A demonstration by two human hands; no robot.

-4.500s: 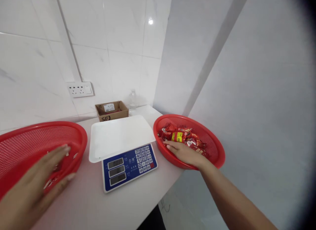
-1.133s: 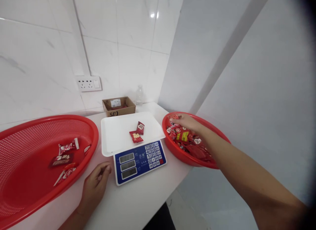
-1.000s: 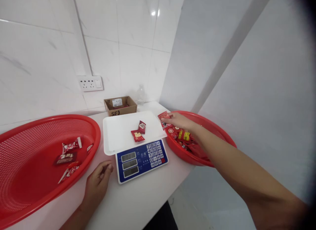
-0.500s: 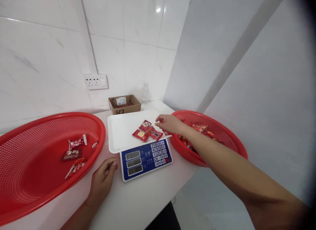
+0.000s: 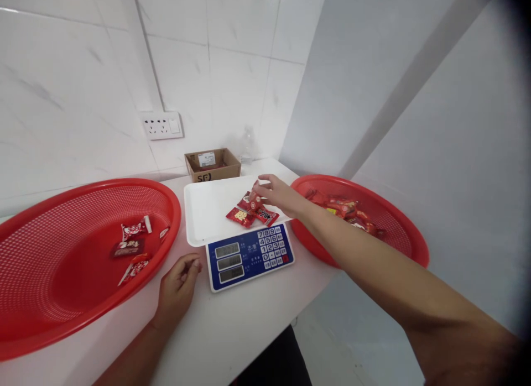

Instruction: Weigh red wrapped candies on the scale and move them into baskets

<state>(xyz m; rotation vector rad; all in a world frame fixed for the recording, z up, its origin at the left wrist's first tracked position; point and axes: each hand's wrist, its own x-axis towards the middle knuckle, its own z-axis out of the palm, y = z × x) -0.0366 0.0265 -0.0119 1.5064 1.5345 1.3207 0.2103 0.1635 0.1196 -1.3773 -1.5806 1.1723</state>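
My right hand (image 5: pixel 279 196) pinches a small red snack packet (image 5: pixel 254 202) over the white tray (image 5: pixel 203 217) of a digital scale. Under it on the tray lie several red snack packets, one with a pale picture (image 5: pixel 239 216) on its front and another with dark lettering (image 5: pixel 266 215). The packet in my fingers overlaps them, and I cannot tell whether it touches them. My left hand (image 5: pixel 179 281) rests on the table left of the scale's blue keypad panel (image 5: pixel 249 257). Its fingers are curled in, with nothing visible in them.
A red perforated basket (image 5: pixel 78 198) at the left holds several wrapped snacks. Another red basket (image 5: pixel 398 239) at the right holds a pile of red packets, partly behind my forearm. Behind the tray stand an open cardboard box (image 5: pixel 219 173) and a clear bottle (image 5: pixel 248 145) against the wall.
My right hand has moved slightly left, bringing its packet over those on the tray. My left hand stays curled beside the scale. The whole view has shifted slightly.
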